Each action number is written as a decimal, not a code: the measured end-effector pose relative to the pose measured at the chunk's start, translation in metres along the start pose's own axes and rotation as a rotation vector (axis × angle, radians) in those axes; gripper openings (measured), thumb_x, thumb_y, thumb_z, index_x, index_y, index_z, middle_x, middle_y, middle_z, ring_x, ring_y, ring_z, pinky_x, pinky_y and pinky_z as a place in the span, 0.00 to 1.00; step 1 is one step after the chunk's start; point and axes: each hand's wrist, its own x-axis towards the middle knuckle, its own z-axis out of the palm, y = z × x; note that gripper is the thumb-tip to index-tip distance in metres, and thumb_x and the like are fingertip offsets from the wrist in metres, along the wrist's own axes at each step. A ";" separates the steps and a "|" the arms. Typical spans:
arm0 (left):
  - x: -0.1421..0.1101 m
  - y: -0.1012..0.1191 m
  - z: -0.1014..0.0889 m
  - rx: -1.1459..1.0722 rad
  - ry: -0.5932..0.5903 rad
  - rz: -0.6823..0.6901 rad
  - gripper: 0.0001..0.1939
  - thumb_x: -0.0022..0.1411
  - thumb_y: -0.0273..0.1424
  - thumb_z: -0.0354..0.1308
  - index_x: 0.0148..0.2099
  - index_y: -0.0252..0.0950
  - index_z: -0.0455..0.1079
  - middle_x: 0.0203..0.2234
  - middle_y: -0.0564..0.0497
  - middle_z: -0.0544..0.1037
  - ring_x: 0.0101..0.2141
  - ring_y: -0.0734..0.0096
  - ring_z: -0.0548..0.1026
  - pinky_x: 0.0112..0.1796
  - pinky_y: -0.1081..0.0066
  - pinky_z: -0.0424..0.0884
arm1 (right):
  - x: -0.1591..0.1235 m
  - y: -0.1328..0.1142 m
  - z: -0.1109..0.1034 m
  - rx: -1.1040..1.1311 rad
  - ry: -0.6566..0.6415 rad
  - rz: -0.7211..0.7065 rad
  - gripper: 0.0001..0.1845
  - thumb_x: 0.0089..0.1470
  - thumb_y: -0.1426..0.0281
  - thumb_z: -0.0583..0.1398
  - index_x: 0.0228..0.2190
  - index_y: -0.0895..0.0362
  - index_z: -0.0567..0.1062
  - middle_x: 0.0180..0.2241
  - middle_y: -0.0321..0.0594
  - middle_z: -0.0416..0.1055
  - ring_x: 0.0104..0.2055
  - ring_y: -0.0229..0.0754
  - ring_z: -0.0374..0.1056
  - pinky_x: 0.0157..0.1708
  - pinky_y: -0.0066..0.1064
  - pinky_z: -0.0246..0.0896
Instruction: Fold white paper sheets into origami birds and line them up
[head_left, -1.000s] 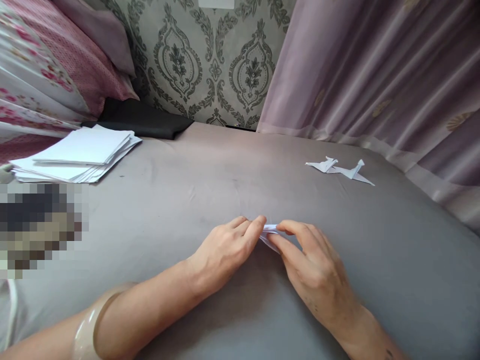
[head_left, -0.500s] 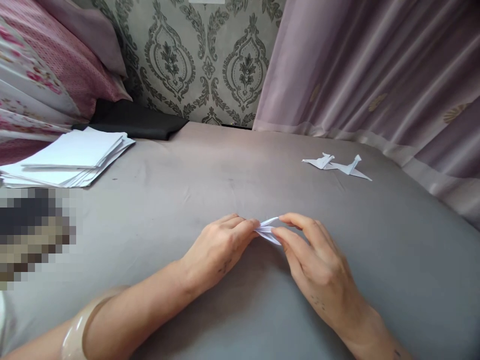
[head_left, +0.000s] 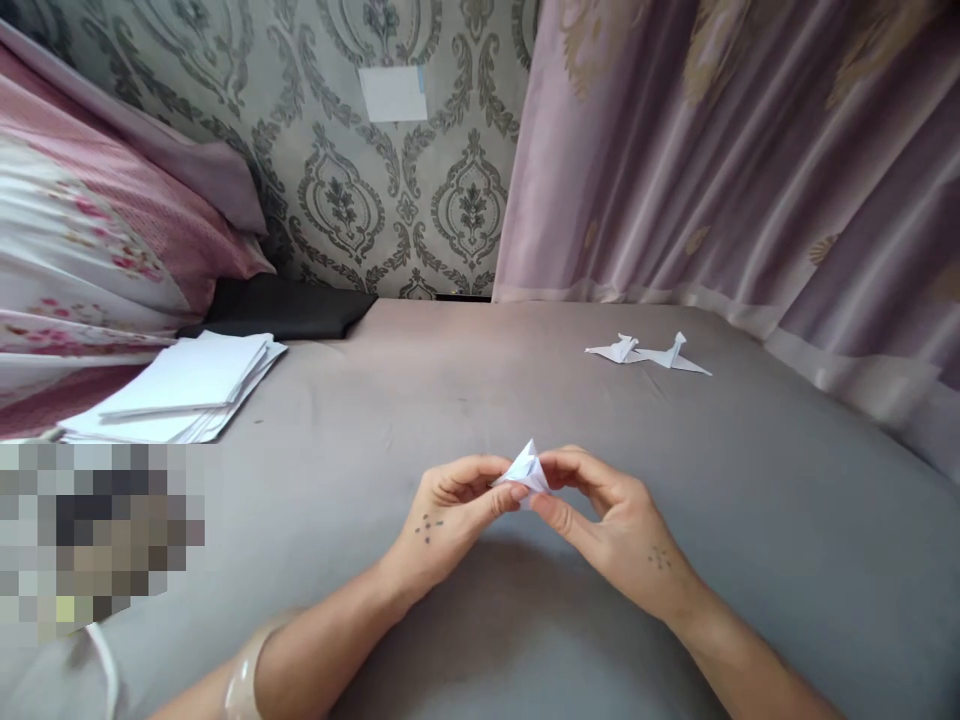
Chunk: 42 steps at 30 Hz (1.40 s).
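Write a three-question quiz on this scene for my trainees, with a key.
1. True or false: the left hand and right hand both touch the folded paper.
2. Which is nearer the purple curtain on the right? A) paper stack; B) paper figures.
3. What colour is the flat item just behind the paper stack?

Key: 1. True. 2. B. 3. Black.
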 end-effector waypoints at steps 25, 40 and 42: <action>0.005 0.007 -0.013 -0.059 0.176 0.069 0.09 0.56 0.34 0.65 0.38 0.35 0.78 0.32 0.48 0.82 0.35 0.65 0.79 0.41 0.66 0.77 | 0.011 -0.023 0.040 -0.339 0.460 -0.429 0.10 0.53 0.80 0.60 0.36 0.55 0.74 0.32 0.39 0.72 0.34 0.39 0.70 0.35 0.32 0.67; 0.006 0.008 -0.018 0.035 0.132 -0.003 0.10 0.56 0.35 0.65 0.38 0.36 0.80 0.35 0.48 0.83 0.38 0.61 0.79 0.44 0.64 0.76 | 0.006 -0.020 0.047 -0.350 0.420 -0.421 0.20 0.54 0.81 0.59 0.47 0.52 0.74 0.37 0.41 0.75 0.37 0.40 0.72 0.37 0.34 0.70; 0.007 0.009 -0.018 0.031 0.118 -0.015 0.09 0.56 0.35 0.65 0.37 0.36 0.80 0.35 0.47 0.83 0.39 0.61 0.80 0.44 0.64 0.76 | 0.005 -0.020 0.048 -0.359 0.430 -0.422 0.21 0.53 0.82 0.59 0.47 0.53 0.74 0.36 0.42 0.75 0.37 0.40 0.72 0.38 0.33 0.70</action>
